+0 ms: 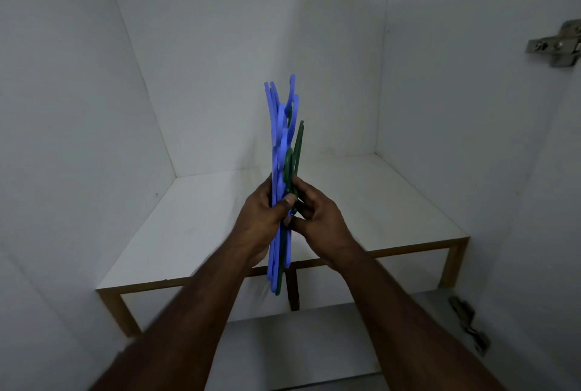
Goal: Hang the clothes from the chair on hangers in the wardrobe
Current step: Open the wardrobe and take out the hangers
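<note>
both hands (284, 217) grip upright hangers (279, 139), long axis vertical.

Hangers in the bundle — mostly blue hangers (278, 139), one dark green hanger (295, 151) among them. Wardrobe walls (220, 45) plain white; shelf (377, 202) white, edged in tan wood. Hinges (555, 46) — silver metal.

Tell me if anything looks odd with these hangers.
Both hands, left and right, grip a bunched stack of blue plastic hangers and dark green plastic hangers, edge-on and uneven. Nothing looks broken.
</note>
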A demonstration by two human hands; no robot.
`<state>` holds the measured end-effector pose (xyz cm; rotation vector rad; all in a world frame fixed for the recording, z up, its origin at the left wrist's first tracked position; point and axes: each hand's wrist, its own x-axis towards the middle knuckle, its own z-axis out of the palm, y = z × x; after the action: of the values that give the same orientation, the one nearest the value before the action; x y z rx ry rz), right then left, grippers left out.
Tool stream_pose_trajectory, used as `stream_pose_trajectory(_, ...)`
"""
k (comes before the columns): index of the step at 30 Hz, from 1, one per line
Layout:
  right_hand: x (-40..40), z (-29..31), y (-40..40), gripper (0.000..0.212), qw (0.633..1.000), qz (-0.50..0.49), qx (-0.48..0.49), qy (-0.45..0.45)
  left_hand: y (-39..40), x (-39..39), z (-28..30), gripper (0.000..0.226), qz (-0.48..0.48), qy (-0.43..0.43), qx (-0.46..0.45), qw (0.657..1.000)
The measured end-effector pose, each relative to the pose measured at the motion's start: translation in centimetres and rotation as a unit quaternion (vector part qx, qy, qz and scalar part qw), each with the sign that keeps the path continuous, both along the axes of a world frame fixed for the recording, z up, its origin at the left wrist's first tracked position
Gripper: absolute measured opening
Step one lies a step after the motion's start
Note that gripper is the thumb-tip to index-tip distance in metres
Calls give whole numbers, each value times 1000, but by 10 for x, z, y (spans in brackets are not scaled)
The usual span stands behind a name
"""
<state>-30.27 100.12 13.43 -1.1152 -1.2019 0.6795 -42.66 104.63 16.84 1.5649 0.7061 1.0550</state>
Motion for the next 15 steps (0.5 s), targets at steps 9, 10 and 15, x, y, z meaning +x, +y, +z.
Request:
stream_pose_trajectory(9, -9, 3, -57, 74, 999, -9, 17, 44, -52, -12, 1, 40, -68, 13, -6, 998)
stream_pose_trajectory(10, -13, 3, -65, 74, 999, -14, 21, 46, -60, -15, 2, 41, -72, 11, -6, 997)
stream_pose_trajectory(15, -39, 1, -110, 73, 996, -28, 19, 81, -102, -30, 4, 42, -108, 21, 0, 994)
